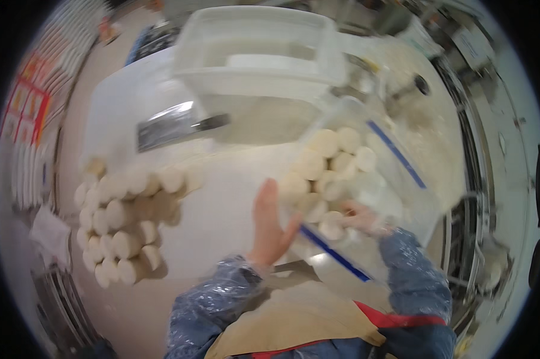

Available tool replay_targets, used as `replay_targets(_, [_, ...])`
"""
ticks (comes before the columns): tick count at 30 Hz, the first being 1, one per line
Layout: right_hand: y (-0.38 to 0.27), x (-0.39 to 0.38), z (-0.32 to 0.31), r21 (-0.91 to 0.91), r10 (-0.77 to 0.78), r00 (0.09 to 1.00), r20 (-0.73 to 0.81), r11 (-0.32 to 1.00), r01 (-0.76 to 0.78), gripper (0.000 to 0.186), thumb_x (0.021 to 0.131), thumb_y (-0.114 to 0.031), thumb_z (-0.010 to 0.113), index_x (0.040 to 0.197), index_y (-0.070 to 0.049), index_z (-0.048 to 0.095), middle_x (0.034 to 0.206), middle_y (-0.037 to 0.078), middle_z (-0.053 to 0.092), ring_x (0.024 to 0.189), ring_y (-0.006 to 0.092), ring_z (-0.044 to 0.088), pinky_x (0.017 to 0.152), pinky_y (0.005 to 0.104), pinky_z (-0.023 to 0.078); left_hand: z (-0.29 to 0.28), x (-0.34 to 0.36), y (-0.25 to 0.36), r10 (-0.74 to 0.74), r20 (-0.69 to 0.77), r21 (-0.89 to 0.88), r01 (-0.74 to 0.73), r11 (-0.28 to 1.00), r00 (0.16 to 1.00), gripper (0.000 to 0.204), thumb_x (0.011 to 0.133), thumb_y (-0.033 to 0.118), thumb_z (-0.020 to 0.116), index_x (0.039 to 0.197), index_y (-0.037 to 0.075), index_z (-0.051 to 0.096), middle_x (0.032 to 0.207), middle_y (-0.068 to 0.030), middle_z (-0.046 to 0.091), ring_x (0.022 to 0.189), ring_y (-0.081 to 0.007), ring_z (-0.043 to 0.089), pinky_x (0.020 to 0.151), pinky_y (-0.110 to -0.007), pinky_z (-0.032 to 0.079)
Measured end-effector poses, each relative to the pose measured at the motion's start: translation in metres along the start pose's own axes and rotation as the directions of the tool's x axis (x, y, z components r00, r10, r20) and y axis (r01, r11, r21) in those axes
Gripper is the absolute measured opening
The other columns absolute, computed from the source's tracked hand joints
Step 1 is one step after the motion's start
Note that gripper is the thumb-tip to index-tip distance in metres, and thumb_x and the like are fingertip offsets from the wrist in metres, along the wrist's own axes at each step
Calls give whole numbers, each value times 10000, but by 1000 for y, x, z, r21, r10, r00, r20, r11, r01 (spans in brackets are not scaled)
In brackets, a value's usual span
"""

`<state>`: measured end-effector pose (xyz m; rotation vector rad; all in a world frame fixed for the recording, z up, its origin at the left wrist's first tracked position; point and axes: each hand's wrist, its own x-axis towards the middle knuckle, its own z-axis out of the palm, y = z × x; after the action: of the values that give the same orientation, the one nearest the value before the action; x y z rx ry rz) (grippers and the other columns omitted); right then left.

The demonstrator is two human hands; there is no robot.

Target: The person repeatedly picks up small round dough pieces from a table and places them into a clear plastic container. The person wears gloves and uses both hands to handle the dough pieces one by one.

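My left hand (270, 226) is upright beside the left edge of a clear plastic tray (410, 194) with blue strips along its sides. Its fingers are stretched out, the thumb apart, and nothing is in it. Over the tray's near part my right hand (364, 218) has its fingers bent onto a pale round dough piece (331, 227); motion blur softens the grip. Several more pale dough pieces (312, 164) stand close together in the tray, on its left side. At the table's left is a larger cluster of cylindrical dough pieces (120, 215). Clear plastic sleeves cover both my forearms.
A dough scraper (165, 127) with a dark handle lies on the white table (222, 227). A large translucent tub (258, 78) stands at the back. Flour and a dark-ended tool (421, 85) are at the far right. Metal racking (461, 239) runs along the right.
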<state>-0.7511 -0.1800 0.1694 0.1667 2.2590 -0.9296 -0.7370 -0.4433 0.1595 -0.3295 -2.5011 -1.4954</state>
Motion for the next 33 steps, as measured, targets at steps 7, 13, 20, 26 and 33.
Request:
replay_targets(7, [-232,28,79,434,-325,944,55,859,271,204,846,-218,619,910,-27,654,768,20,612,738,112,552,699,255,456,-99,-69,-53,-239,-291,-158,199,967,926,299,780,47,577,1076,21,548,1119,-172,515,1070,-339,473,939,-397,370])
replay_targets(13, [-312,172,209,352,-220,972,-81,906,235,350,746,-235,736,1013,-36,631,906,51,641,799,129,579,722,276,462,-188,-109,-120,-450,-461,-196,407,892,765,200,777,28,540,975,19,565,1021,-150,532,999,-311,501,892,-369,394])
replay_targets(20, [-295,218,210,-13,-45,995,93,999,47,384,662,-217,787,960,-34,628,866,67,647,741,154,595,676,298,484,-188,-119,-120,-489,-412,-322,379,867,769,164,786,39,549,948,23,569,977,-129,550,957,-296,513,848,-366,413])
replay_targets(26, [-292,160,193,93,-108,992,67,990,101,413,669,-179,775,996,-6,591,860,71,632,724,140,591,670,296,488,-182,-115,-120,-502,-380,-294,413,862,777,141,816,31,535,949,22,582,955,-102,559,891,-221,553,796,-299,447])
replay_targets(33, [-312,131,230,447,-323,904,280,877,176,429,748,-175,717,1102,8,560,993,82,609,870,158,580,775,292,476,-164,-110,-120,-618,-362,-417,472,777,697,164,832,55,535,980,0,579,910,-130,589,882,-264,581,745,-336,483])
